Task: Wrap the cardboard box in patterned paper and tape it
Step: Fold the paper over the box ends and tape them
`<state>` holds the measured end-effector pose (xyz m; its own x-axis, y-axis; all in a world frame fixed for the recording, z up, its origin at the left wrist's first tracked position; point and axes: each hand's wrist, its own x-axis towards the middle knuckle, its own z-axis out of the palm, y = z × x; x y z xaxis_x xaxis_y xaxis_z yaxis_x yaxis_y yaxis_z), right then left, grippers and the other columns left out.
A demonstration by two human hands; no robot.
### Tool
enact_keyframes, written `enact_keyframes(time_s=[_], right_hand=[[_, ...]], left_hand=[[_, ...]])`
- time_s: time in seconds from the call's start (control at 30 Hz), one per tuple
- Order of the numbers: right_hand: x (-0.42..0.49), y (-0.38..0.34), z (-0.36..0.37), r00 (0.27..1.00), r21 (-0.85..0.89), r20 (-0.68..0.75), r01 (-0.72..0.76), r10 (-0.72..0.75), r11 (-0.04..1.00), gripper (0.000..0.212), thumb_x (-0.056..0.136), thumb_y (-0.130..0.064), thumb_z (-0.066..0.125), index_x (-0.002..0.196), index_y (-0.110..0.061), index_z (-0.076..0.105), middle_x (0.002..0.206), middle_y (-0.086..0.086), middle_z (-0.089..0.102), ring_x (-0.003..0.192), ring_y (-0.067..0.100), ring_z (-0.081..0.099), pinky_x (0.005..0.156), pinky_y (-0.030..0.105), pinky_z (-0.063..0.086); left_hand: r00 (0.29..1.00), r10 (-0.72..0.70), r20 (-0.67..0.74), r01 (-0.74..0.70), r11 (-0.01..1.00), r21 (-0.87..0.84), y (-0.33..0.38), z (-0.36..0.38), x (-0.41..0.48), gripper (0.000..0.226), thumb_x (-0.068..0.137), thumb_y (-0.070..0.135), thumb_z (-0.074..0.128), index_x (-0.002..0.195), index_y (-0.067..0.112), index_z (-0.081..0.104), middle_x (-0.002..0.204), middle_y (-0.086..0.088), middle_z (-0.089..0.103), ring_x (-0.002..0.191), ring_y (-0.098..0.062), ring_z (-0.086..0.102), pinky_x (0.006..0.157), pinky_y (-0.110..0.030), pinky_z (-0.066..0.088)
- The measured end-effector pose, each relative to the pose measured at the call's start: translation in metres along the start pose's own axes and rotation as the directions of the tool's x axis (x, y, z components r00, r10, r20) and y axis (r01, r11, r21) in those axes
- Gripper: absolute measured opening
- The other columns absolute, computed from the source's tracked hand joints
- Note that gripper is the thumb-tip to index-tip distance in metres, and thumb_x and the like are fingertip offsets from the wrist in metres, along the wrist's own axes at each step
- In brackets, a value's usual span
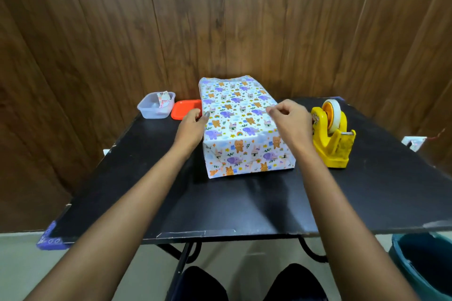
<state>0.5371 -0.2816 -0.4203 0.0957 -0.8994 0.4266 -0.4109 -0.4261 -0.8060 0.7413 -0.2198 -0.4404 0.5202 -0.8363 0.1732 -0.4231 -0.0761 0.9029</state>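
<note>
The box (241,124), fully covered in white paper printed with elephants, bears and rainbows, lies lengthwise in the middle of the black table (244,205). My left hand (192,127) presses against its left side, fingers fairly straight, thumb at the top edge. My right hand (291,121) hovers over the box's right top edge with fingers curled and thumb and forefinger pinched together. Whether a strip of clear tape is between them cannot be made out. The yellow tape dispenser (331,139) with its white roll stands just right of the box.
A clear plastic tub (156,106) holding paper scraps and an orange tray (183,109) sit at the back left. A wooden wall rises close behind the table. A teal bin (425,266) stands on the floor at the lower right. My knees are under the table's front edge.
</note>
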Motion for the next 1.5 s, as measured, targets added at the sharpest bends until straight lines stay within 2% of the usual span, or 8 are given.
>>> enact_keyframes(time_s=[0.2,0.33,0.5,0.7,1.07,1.17,1.27,1.5], right_hand=[[0.056,0.022,0.002,0.970,-0.182,0.163,-0.150,0.180,0.972,0.037,0.088,-0.033,0.062,0.115,-0.007,0.059,0.118,0.009,0.056,0.116,0.027,0.047,0.093,0.037,0.041],[0.070,0.023,-0.006,0.757,-0.035,0.408,-0.546,0.510,0.837,0.031,0.087,-0.025,0.067,0.103,-0.004,0.052,0.096,0.012,0.059,0.068,0.020,0.059,0.058,0.031,0.049],[0.073,0.036,-0.012,0.587,-0.035,0.557,-0.690,0.587,0.723,0.043,0.087,-0.030,0.066,0.117,-0.002,0.055,0.105,0.015,0.068,0.088,0.029,0.066,0.088,0.046,0.051],[0.071,0.034,-0.028,0.623,0.005,0.549,-0.670,0.558,0.743,0.039,0.088,-0.025,0.066,0.115,0.002,0.057,0.101,0.016,0.070,0.084,0.029,0.067,0.088,0.047,0.052],[0.053,0.023,-0.073,0.837,0.434,0.507,-0.454,0.206,0.778,0.044,0.083,0.015,0.052,0.117,-0.012,0.054,0.100,0.003,0.070,0.084,0.017,0.067,0.059,0.028,0.054],[0.051,0.016,-0.075,0.858,0.522,0.491,-0.428,0.151,0.738,0.036,0.092,-0.008,0.054,0.126,-0.021,0.054,0.115,0.001,0.065,0.095,0.016,0.060,0.070,0.030,0.047],[0.051,0.011,-0.078,0.835,0.605,0.537,-0.483,0.124,0.633,0.043,0.093,-0.055,0.038,0.119,-0.027,0.058,0.118,-0.005,0.062,0.105,0.019,0.055,0.089,0.040,0.045],[0.043,0.022,-0.050,0.889,0.759,0.429,-0.452,0.162,0.469,0.047,0.096,-0.053,0.030,0.101,-0.020,0.062,0.101,-0.003,0.069,0.112,0.021,0.052,0.096,0.049,0.036]], left_hand=[[0.937,-0.289,0.196,0.332,0.911,-0.243,0.006,0.009,0.027,0.045,0.092,0.031,0.056,0.127,0.005,0.046,0.115,-0.009,0.065,0.088,-0.019,0.066,0.067,-0.031,0.054],[0.903,-0.347,0.253,0.419,0.838,-0.348,0.005,0.013,0.029,0.022,0.096,0.024,0.052,0.111,0.009,0.054,0.104,-0.009,0.067,0.087,-0.023,0.066,0.076,-0.034,0.053],[0.874,-0.387,0.293,0.482,0.765,-0.428,0.004,0.019,0.026,0.016,0.097,0.024,0.051,0.103,0.009,0.054,0.092,-0.010,0.068,0.082,-0.024,0.067,0.080,-0.041,0.054],[0.907,-0.317,0.278,0.417,0.770,-0.483,0.014,0.020,0.014,0.010,0.095,0.015,0.051,0.104,0.010,0.053,0.093,-0.011,0.068,0.075,-0.023,0.067,0.074,-0.038,0.056],[0.996,0.079,0.028,-0.049,0.815,-0.577,0.050,0.000,0.002,0.074,0.075,-0.022,0.050,0.136,0.016,0.032,0.115,-0.007,0.058,0.094,-0.018,0.062,0.069,-0.032,0.057],[0.976,0.207,-0.066,-0.216,0.901,-0.375,0.051,0.003,0.006,0.088,0.070,-0.025,0.044,0.143,0.020,0.027,0.138,-0.006,0.035,0.125,-0.021,0.043,0.095,-0.038,0.048],[0.972,0.202,-0.117,-0.234,0.853,-0.467,0.049,0.002,0.001,0.071,0.080,-0.019,0.042,0.135,0.026,0.037,0.131,-0.001,0.045,0.118,-0.019,0.052,0.090,-0.042,0.052],[0.989,0.039,-0.140,-0.128,0.688,-0.714,0.035,0.014,-0.015,0.052,0.075,-0.024,0.037,0.108,0.013,0.049,0.111,-0.005,0.060,0.092,-0.020,0.063,0.070,-0.038,0.055]])
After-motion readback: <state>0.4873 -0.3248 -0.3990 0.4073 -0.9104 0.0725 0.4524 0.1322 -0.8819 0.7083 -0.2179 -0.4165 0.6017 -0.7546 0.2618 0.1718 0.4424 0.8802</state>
